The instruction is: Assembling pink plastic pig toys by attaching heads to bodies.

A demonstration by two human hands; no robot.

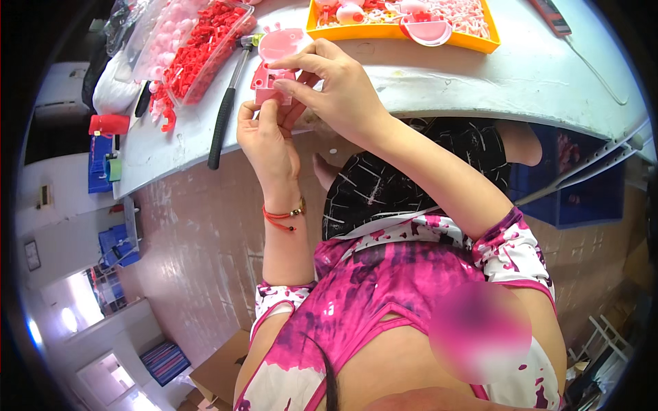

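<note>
A small pink plastic toy piece (273, 94) with a boxy lower part is held near the table's front edge. My left hand (269, 130) grips it from below, thumb and fingers closed round its lower end. From the right, my right hand (336, 82) pinches at its upper part, and its fingertips partly hide what they touch. Just beyond the fingers is a round pink lid-like part (282, 44) with small ears; whether it is joined to the held piece I cannot tell. A hammer (229, 103) with a black grip lies left of my hands.
Clear trays of red plastic parts (209, 51) and pink round parts (168, 41) stand at the left. A yellow tray (404, 32) of pink and white pieces sits at the back. A cabled tool (552, 17) lies far right; a blue crate (582, 185) is below the table.
</note>
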